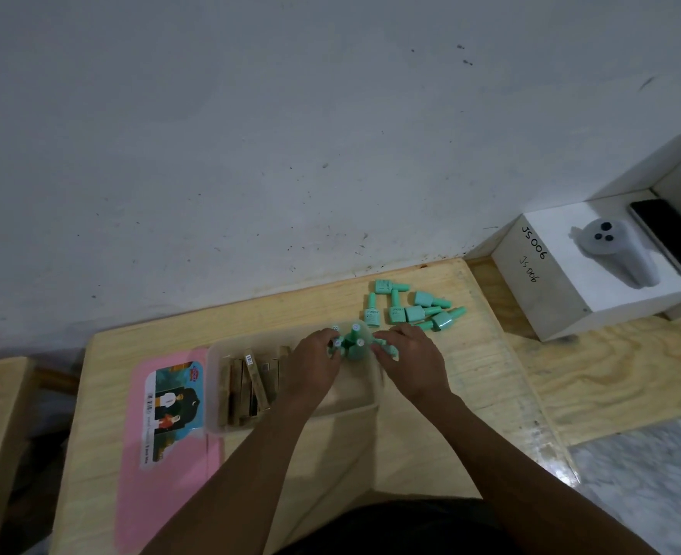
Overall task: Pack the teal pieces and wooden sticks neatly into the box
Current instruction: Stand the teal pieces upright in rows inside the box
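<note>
Pinching upright teal pieces (353, 342) between them in the box (227, 428), the left hand (317, 360) and right hand (407, 354) have sticks (247, 388) already packed leftward, seven pieces (413, 308) loose beyond.

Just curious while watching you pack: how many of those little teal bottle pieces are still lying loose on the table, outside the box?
6, as far as I can tell, clustered beyond the right hand. Others stand upright in the box between the hands; some may be hidden.
</note>
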Tool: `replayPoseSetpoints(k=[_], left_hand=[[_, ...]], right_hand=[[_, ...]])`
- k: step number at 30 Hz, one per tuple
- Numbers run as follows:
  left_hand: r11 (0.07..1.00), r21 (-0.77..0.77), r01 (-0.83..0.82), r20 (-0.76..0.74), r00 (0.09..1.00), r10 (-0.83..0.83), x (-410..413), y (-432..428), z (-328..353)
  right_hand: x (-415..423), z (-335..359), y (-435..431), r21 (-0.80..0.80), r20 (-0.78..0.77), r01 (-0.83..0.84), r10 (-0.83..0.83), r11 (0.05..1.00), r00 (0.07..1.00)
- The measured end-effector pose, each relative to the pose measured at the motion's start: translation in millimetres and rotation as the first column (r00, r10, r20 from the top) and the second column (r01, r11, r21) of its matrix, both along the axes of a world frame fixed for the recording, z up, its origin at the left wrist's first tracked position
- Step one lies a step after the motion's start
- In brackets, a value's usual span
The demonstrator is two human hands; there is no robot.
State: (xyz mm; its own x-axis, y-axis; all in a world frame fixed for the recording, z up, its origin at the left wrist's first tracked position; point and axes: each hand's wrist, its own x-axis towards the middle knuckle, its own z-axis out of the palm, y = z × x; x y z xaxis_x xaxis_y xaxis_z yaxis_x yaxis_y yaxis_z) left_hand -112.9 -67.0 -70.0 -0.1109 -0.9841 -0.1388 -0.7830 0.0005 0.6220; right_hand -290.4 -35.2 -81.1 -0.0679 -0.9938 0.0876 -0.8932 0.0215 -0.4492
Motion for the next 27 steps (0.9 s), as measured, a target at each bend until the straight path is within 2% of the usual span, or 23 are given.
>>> replayPoseSetpoints(k=[6,9,12,15,17,19,22,27], left_hand=[[0.977,-0.212,0.024,0.053,0.999,-0.013,-10,4,15],[0.948,-0.281,0.147,0.064,0.989,-0.134,-33,2,22],[0.906,-0.290,0.309,0.167,0.948,-0.270,-63,-5,26],[0.886,-0.072,0.458,0.379,0.834,-0.400,-91,-18,25],[0.882,0.125,0.454,0.526,0.723,-0.447,-104,-30,21],[0.872,0.254,0.418,0.633,0.610,-0.477,-113,-41,16],[0.863,0.314,0.396,0.708,0.508,-0.491,-124,-53,11],[0.854,0.343,0.392,0.735,0.454,-0.504,-128,-61,3]], right_hand=[[-68,-3,22,0.111,0.057,0.215,-0.222,0.970,0.973],[-108,-9,25,0.227,0.075,0.299,-0.322,0.927,0.944],[-135,-12,19,0.275,0.041,0.282,-0.304,0.919,0.952],[-147,-11,3,0.296,-0.022,0.212,-0.215,0.932,0.976],[-149,-11,-11,0.285,-0.058,0.153,-0.142,0.946,0.988],[-151,-15,-26,0.272,-0.086,0.088,-0.067,0.958,0.994],[-155,-25,-43,0.313,-0.163,0.021,0.032,0.950,0.986],[-160,-36,-53,0.327,-0.231,-0.006,0.086,0.945,0.969]])
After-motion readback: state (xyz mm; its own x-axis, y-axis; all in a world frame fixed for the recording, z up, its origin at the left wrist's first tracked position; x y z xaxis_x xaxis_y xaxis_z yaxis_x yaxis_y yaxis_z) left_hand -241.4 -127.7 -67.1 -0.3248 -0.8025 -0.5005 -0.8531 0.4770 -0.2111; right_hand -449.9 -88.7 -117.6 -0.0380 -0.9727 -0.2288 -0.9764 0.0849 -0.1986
